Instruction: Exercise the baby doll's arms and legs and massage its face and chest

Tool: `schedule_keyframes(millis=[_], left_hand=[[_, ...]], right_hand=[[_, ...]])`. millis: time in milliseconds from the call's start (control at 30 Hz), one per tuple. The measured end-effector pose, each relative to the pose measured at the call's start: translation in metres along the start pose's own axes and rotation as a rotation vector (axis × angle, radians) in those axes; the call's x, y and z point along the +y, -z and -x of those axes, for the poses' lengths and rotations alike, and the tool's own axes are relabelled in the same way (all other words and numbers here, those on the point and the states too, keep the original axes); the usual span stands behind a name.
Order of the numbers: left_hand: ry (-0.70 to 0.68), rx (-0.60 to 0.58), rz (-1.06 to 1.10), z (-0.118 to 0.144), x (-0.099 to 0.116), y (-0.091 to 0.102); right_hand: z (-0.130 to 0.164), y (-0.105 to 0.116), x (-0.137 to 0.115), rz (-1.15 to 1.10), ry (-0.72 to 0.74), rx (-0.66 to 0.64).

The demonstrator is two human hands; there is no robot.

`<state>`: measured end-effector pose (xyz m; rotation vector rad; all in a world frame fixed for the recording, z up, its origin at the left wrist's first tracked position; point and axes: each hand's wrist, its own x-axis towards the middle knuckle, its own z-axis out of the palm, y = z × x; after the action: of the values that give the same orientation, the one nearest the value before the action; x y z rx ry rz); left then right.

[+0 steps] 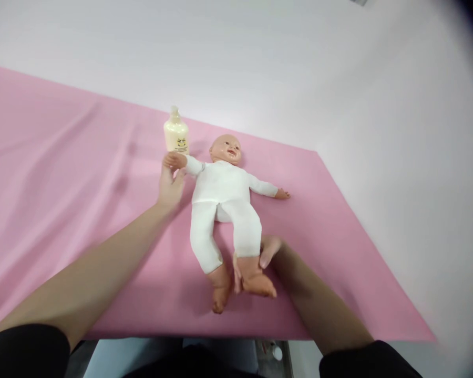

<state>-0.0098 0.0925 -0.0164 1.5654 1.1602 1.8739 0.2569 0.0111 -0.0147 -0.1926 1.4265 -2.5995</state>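
Doll (pixel 223 191): I see it on its back mid pink sheet (pixel 63 173), head far, feet near.
Left hand (pixel 170 184): my grip closed on doll's wrist, arm stretched left.
Right hand (pixel 266 257): my grip clamped around doll's right-side ankle, foot near.
Bottle (pixel 176 134): cream, upright, just beyond left hand.
Tabletop (pixel 398 131): white, under sheet.

Baby doll (pixel 224 202) in a white onesie, flat on its back on the pink sheet, arms spread wide, bare feet toward the camera.
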Motion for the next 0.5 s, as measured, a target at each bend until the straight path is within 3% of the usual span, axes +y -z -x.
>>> schedule_keyframes(millis=[100, 200, 267, 333, 400, 500], left_hand=[[-0.269, -0.265, -0.255, 0.007, 0.01, -0.003], [-0.422, -0.516, -0.437, 0.01, 0.012, -0.004], [-0.451, -0.568, -0.493, 0.01, 0.012, -0.005], [-0.458, -0.57, -0.511, 0.01, 0.012, -0.005], [-0.456, -0.569, -0.505, 0.009, 0.013, -0.006], [-0.403, -0.547, -0.475, 0.01, 0.015, -0.006]], right_hand=[[0.002, 0.005, 0.001, -0.13, 0.337, 0.112], [0.005, 0.004, -0.007, -0.278, 0.574, 0.463], [0.006, 0.002, -0.013, -0.361, 0.604, 0.686], [0.007, 0.002, -0.018, -0.407, 0.586, 0.82], [0.007, 0.004, -0.018, -0.421, 0.578, 0.871], [0.008, 0.005, -0.015, -0.371, 0.546, 0.821]])
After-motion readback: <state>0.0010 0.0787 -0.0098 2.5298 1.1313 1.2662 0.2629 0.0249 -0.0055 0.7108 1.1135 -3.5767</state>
